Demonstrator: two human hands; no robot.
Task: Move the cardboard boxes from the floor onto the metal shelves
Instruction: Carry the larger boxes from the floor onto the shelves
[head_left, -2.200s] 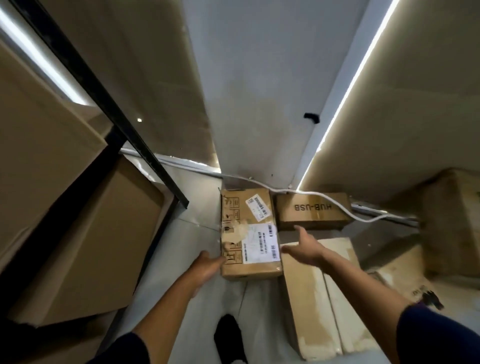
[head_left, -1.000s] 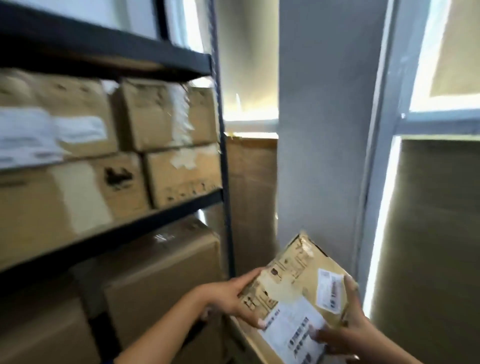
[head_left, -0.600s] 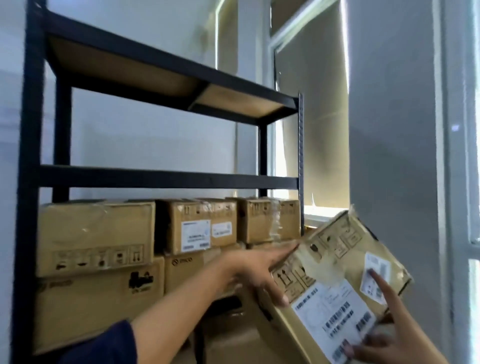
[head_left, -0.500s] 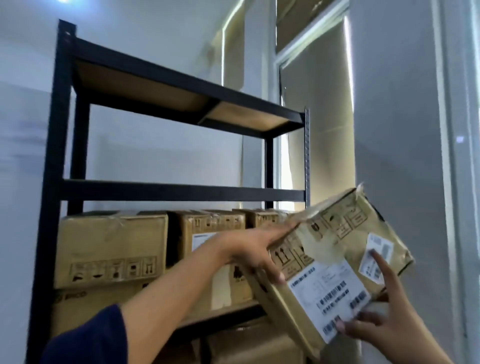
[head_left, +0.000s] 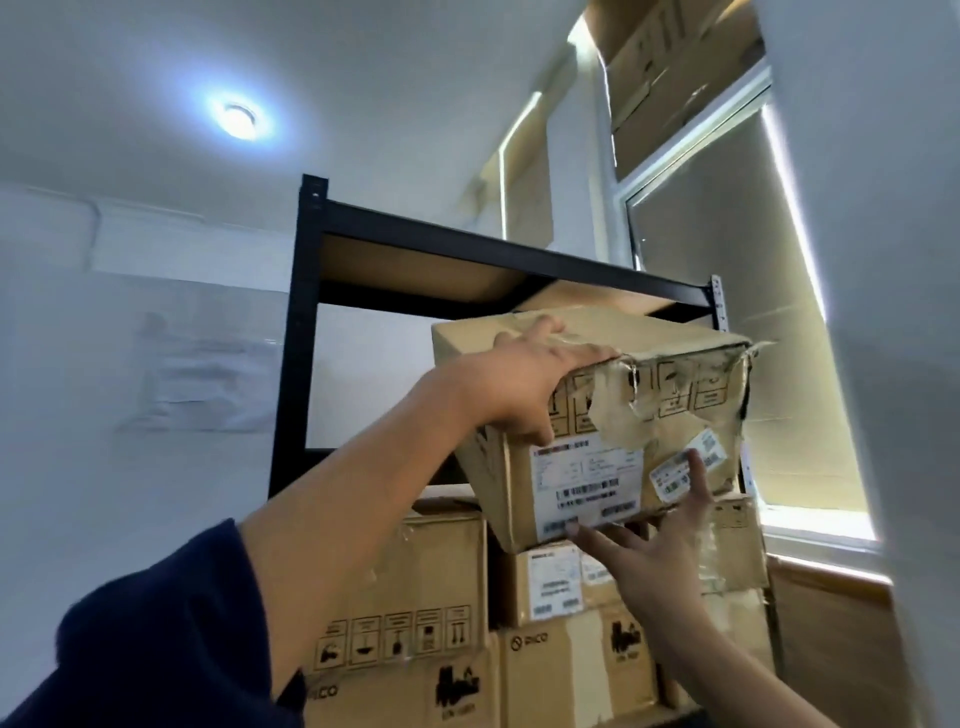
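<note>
Raised box (head_left: 587, 415): brown cardboard, tilted, its top tape torn and peeling, handling symbols printed beneath, a large white barcode label and two small stickers on the near face. I hold it before the rack (head_left: 311, 312), above the stacked boxes (head_left: 415, 597). My left hand (head_left: 524, 384) grips its upper corner; my right hand (head_left: 654, 551) presses spread, straight fingers (head_left: 693, 478) under its lower edge.
</note>
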